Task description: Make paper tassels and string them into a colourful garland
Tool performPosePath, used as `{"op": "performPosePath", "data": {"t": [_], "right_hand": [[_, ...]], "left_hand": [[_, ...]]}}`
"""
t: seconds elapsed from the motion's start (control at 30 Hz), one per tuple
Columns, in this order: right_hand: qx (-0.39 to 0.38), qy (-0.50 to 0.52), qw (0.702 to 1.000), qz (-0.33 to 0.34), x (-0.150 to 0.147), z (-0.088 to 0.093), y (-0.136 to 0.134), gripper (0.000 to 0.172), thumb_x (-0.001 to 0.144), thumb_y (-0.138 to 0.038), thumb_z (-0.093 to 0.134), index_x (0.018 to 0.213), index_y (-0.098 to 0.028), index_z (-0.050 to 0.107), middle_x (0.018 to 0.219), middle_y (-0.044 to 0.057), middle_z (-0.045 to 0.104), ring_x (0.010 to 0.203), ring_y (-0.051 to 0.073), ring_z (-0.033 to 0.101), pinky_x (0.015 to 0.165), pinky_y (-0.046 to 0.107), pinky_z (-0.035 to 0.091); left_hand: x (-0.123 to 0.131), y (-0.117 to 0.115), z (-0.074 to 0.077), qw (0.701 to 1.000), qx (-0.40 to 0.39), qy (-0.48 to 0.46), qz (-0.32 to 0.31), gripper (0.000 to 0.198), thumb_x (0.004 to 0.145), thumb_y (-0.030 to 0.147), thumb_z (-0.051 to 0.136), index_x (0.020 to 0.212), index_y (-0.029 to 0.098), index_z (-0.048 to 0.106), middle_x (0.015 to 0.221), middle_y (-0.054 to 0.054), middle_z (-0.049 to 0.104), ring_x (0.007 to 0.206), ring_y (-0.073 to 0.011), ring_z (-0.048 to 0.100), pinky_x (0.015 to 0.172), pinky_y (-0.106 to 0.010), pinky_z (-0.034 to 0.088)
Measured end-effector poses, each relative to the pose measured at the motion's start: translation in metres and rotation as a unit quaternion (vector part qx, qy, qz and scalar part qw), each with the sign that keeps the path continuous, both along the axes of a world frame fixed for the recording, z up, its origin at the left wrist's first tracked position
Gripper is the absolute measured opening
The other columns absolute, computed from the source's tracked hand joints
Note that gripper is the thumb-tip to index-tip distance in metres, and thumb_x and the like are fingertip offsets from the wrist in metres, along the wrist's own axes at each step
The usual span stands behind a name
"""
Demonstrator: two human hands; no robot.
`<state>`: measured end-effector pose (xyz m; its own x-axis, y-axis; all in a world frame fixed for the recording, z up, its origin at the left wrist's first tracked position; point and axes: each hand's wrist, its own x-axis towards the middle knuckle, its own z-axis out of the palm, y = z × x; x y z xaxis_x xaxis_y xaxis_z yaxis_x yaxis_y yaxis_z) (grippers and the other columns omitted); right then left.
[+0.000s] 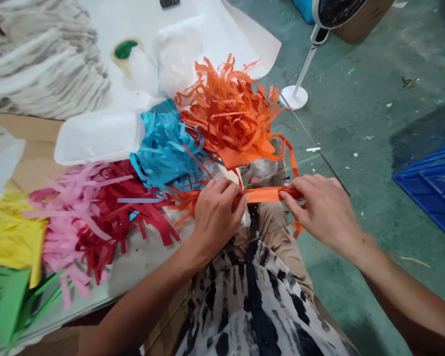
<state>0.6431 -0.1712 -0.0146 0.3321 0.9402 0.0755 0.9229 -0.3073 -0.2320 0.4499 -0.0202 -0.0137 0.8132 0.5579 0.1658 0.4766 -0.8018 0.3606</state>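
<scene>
Your left hand (217, 212) and right hand (321, 210) each pinched one end of a flat, folded orange paper strip (265, 195), holding it taut and level above your lap, just in front of the orange fringe pile (230, 113). Both grips were closed tight on the thin, smooth paper, thumbs on top. The orange pile was a crinkled tangle of cut ribbons lying on the bench (141, 257). Beside it, toward your left, lay a blue fringe pile (166, 148), then dark red fringe (122, 212), pink fringe (74, 198), a yellow sheet (13, 237) and green paper (3, 301). Behind the blue fringe sat a shallow white plastic tray (96, 136), rounded at the corners; what it held could not be made out.
</scene>
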Motion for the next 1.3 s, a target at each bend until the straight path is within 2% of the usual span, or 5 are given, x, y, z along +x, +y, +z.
{"op": "performPosePath", "data": {"t": [0.5,0.67,0.83,1.07,1.3], "right_hand": [[-0.014,-0.091,0.996,0.001,-0.007,-0.002,0.006,0.030,0.105,-0.039,0.050,0.082,-0.022,0.059,0.079,0.008,0.066,0.077,0.026,0.058,0.071,0.041,0.029],[0.089,-0.131,0.987,0.001,-0.015,-0.007,-0.002,0.020,0.104,-0.031,0.057,0.116,-0.019,0.068,0.114,0.015,0.076,0.105,0.033,0.067,0.090,0.050,0.041],[0.120,-0.092,0.974,0.166,-0.008,-0.017,-0.019,0.051,0.104,-0.009,0.053,0.141,-0.043,0.058,0.131,-0.004,0.077,0.129,0.026,0.065,0.121,0.059,0.030],[0.158,-0.074,0.973,0.154,0.047,-0.009,-0.060,0.034,0.096,-0.018,0.063,0.122,-0.039,0.072,0.124,-0.003,0.081,0.130,0.033,0.067,0.118,0.065,0.031],[0.150,-0.079,0.974,0.151,-0.015,0.007,-0.040,0.042,0.094,-0.024,0.063,0.135,-0.025,0.068,0.135,0.006,0.076,0.130,0.035,0.065,0.110,0.058,0.040]], "left_hand": [[0.012,0.002,-0.007,0.992,0.119,0.037,0.010,0.019,0.097,0.029,0.067,0.080,0.020,0.062,0.087,-0.008,0.069,0.084,-0.0253,0.061,0.071,-0.038,0.046],[0.014,-0.004,-0.005,0.987,0.156,0.031,0.018,0.011,0.097,0.030,0.068,0.097,0.019,0.067,0.096,-0.009,0.072,0.090,-0.0268,0.064,0.075,-0.040,0.049],[0.015,-0.008,-0.003,0.957,0.250,-0.048,-0.139,0.018,0.105,0.018,0.057,0.115,0.027,0.070,0.114,-0.001,0.077,0.111,-0.0224,0.066,0.106,-0.046,0.046],[0.003,0.004,-0.004,0.937,0.257,-0.001,-0.238,0.030,0.106,0.012,0.055,0.129,0.024,0.069,0.107,0.000,0.078,0.095,-0.0179,0.070,0.107,-0.047,0.046],[0.001,-0.001,0.001,0.928,0.267,0.024,-0.260,0.036,0.105,0.015,0.056,0.137,0.027,0.067,0.110,-0.002,0.077,0.100,-0.0190,0.071,0.113,-0.048,0.045]]}}
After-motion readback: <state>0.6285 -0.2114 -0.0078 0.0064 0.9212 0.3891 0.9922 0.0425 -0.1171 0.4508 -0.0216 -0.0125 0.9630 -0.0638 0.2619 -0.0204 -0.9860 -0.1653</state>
